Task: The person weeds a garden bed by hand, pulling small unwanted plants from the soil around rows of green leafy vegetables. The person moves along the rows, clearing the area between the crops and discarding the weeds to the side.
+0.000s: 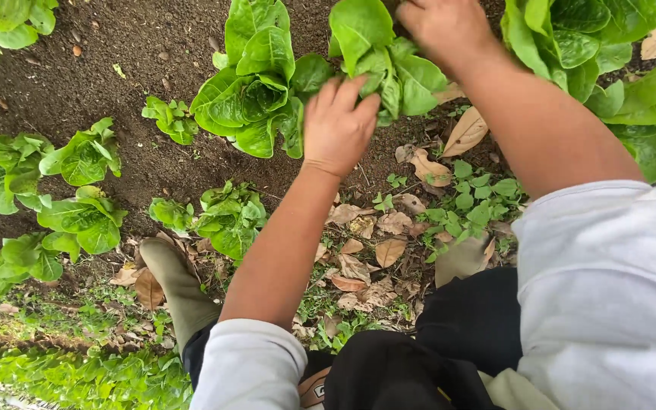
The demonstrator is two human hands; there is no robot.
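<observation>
My left hand (337, 125) reaches forward over the soil, its fingers pushed into the base of a leafy green lettuce plant (377, 57). My right hand (443, 26) sits at the top of the view with its fingers closed on the upper leaves of that same plant. A second, fuller lettuce plant (256, 83) grows just left of my left hand, touching it. Both sleeves are white and pushed up.
Dark soil (115, 76) holds more lettuce plants at left (81, 216), centre (225, 216) and top right (609, 45). Dry brown leaves (377, 228) and small weeds (472, 201) lie below my hands. My boot (180, 288) stands at lower left.
</observation>
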